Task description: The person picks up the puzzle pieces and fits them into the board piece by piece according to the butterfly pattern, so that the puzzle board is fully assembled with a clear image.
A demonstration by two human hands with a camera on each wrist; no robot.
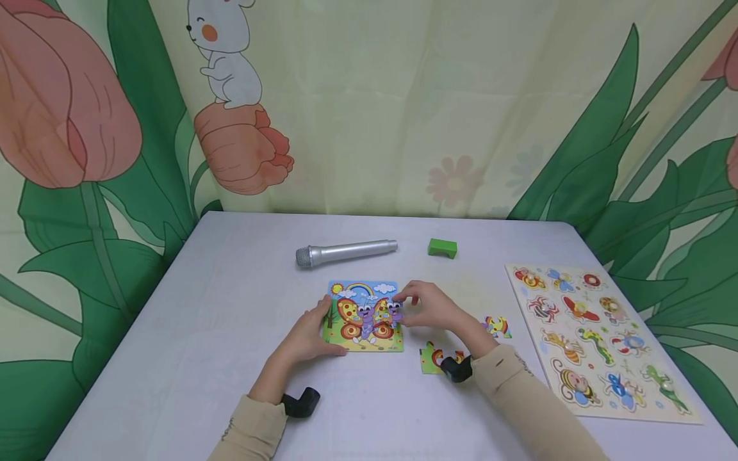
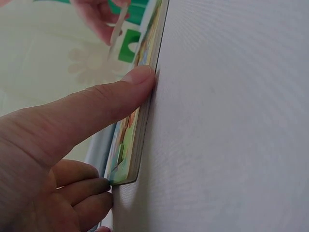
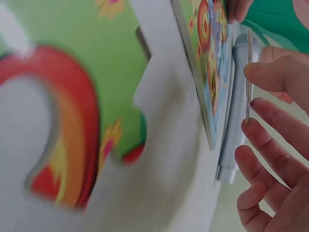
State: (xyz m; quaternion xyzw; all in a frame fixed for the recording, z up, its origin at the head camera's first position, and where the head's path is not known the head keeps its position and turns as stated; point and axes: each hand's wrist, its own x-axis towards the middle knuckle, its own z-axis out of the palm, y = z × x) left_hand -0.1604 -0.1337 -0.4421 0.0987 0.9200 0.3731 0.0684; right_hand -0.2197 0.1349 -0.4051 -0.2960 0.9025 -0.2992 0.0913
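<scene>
A butterfly jigsaw board (image 1: 362, 347) with a rainbow and sun lies flat on the table. My left hand (image 1: 314, 335) grips its left side, thumb on the near edge and fingers at the left edge; the left wrist view shows the thumb against the board's side (image 2: 137, 150). Over the board's right edge, my right hand (image 1: 429, 306) pinches a purple-faced puzzle piece (image 1: 394, 312) between thumb and fingers. Seen edge-on in the right wrist view, that thin piece (image 3: 249, 48) is held apart from the board. Near my right wrist lies a green puzzle piece (image 1: 429, 360) with a red curve, partly hidden.
Another loose puzzle piece (image 1: 500, 326) lies beyond my right forearm. A silver microphone (image 1: 352, 251) and a green arch block (image 1: 442, 248) lie behind the board. At the right is a large insect peg board (image 1: 611, 384). A printed curtain (image 1: 369, 128) hangs behind the table.
</scene>
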